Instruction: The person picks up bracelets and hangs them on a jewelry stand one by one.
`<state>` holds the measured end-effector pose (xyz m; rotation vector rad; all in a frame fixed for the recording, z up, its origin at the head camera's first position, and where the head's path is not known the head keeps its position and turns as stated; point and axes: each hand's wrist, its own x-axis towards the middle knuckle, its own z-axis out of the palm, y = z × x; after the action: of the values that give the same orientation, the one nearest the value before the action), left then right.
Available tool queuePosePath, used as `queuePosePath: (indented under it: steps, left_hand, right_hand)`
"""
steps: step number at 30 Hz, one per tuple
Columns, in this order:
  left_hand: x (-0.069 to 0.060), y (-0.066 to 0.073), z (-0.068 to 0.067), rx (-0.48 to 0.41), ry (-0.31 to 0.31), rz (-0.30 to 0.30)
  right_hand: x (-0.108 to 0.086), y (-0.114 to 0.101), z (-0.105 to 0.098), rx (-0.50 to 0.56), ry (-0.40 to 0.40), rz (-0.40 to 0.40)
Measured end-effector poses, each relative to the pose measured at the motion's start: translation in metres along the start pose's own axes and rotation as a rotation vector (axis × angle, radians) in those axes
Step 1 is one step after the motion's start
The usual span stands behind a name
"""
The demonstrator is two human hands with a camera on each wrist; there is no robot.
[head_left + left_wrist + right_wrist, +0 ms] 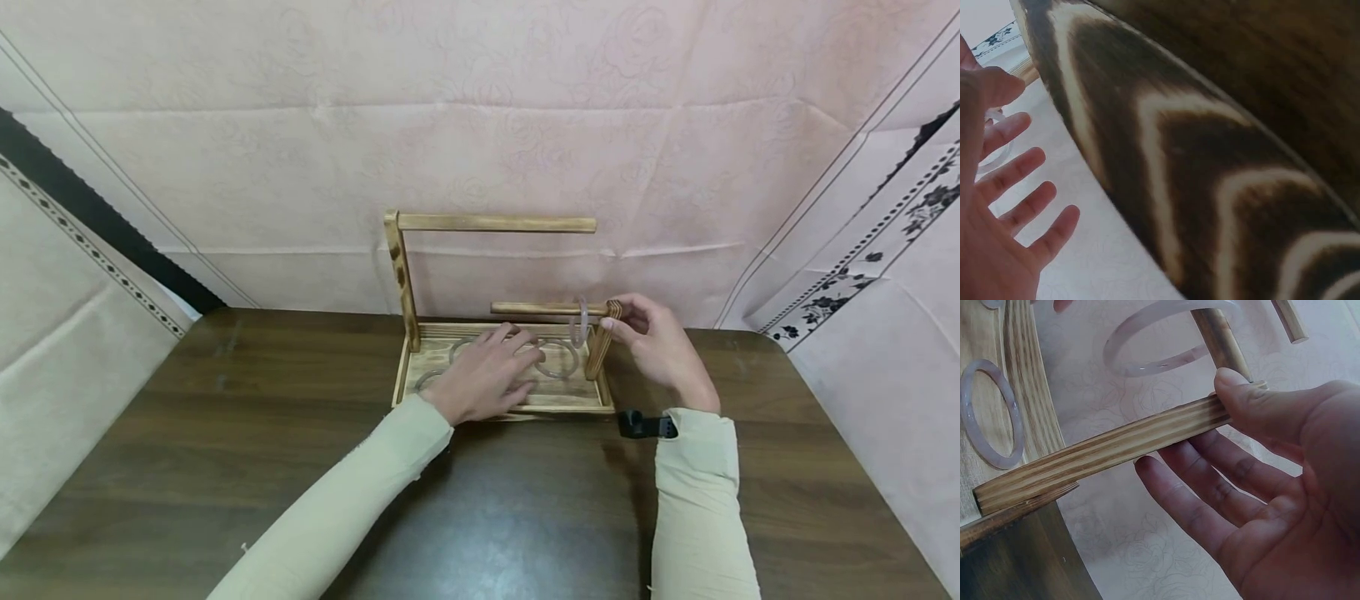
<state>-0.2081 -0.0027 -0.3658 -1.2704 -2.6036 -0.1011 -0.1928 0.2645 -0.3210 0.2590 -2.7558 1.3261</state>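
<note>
A wooden stand has a shallow tray [570,409], a tall post [403,279] with an upper rod [495,223], and a short post [600,350] with a lower rod [532,308]. My right hand [666,348] grips the short post's top, thumb on one side and fingers on the other. One clear ring [583,323] hangs round the lower rod near that post. My left hand [486,377] is over the tray, palm down, fingers spread, beside a clear ring [557,375] lying there; in the left wrist view the left hand [1007,200] has loosely bent fingers, with a ring partly behind them.
More clear rings [427,377] lie in the tray's left part, partly covered by the left hand. The stand is near the far edge of the brown table [262,458]. Behind it hangs a pale patterned cloth [480,142]. A black strap [647,425] is at the right wrist.
</note>
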Motion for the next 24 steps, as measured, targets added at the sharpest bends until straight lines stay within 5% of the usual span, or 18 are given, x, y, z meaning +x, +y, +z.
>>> queuePosePath:
  steps: [12,24]
  left_hand:
    - [0.016,0.002,-0.006,-0.020,-0.237,-0.041]
    - [0.032,0.010,-0.001,-0.008,-0.299,-0.041]
  right_hand:
    - [-0.001,-0.001,0.001,-0.012,-0.004,0.006]
    - [-0.001,-0.002,-0.001,-0.019,-0.004,0.010]
